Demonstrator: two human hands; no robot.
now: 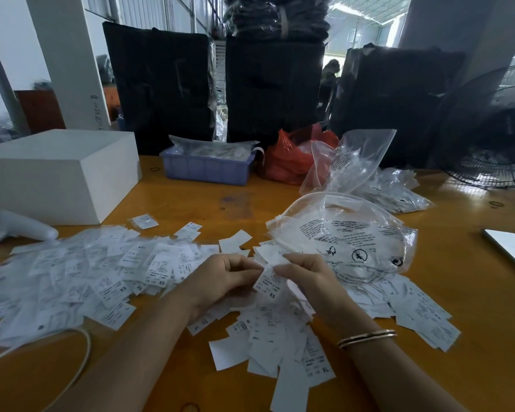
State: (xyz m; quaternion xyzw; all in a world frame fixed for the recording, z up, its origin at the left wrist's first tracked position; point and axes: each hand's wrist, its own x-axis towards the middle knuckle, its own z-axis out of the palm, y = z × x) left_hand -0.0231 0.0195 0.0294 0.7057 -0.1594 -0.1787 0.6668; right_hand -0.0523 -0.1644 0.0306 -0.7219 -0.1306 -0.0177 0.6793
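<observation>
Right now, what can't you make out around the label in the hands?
Head view only.
Label, pinched by left hand and right hand: fine print blurred; only XS reads.
Purple tray: contents veiled by crinkled plastic.
White device: cut off by the left edge.
Label pile: motion blur smears most text.

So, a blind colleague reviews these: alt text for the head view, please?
The left hand and right hand pinch one white XS size label between them over a wooden table strewn with similar labels. A clear printed plastic bag lies just beyond the right hand; a white box, lilac tray and red bag sit farther back.
</observation>
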